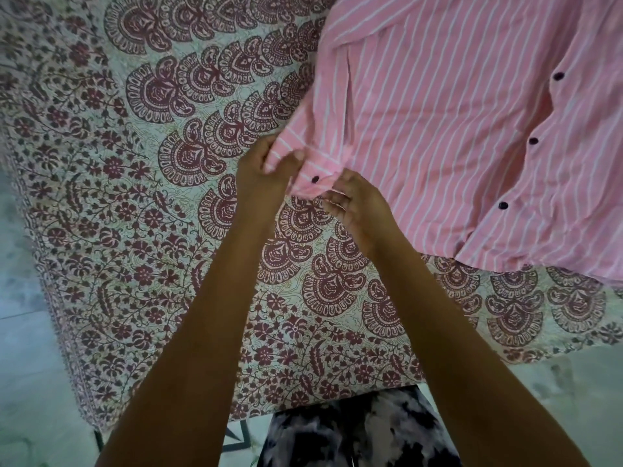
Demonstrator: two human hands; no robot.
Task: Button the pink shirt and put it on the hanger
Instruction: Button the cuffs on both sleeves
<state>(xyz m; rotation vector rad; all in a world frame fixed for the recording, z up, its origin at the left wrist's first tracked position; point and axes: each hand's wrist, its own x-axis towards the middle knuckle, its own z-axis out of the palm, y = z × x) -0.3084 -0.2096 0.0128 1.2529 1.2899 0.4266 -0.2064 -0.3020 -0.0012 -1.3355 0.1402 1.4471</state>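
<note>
Head view, items by size.

1. Bedspread (135,197): pale printed cloth with maroon paisley fans and a floral border. It covers most of the frame and lies flat.

2. Pink shirt (438,112): pink with thin white stripes. It is spread on the bedspread at upper right, wrinkled, with one sleeve running down and left toward the middle of the frame. No hanger is in view.

3. Floor (27,332): pale tile, seen along the left edge and at lower right.

4. Person's garment (354,433): dark and white mottled print, at bottom centre between the two forearms.

5. Left hand (263,176): fingers curled, thumb laid on top, pinching the sleeve end (303,156) from its left side.

6. Right hand (354,207): fingers curled, gripping the lower right edge of the same sleeve end. The two hands are close together, and the fabric is bunched between them.

7. Front buttons (533,140): three, dark and round, in a slanting row down the shirt front at right.

8. Sleeve button (315,179): one, dark, on the sleeve end between the two hands. Whether it is fastened cannot be told.
</note>
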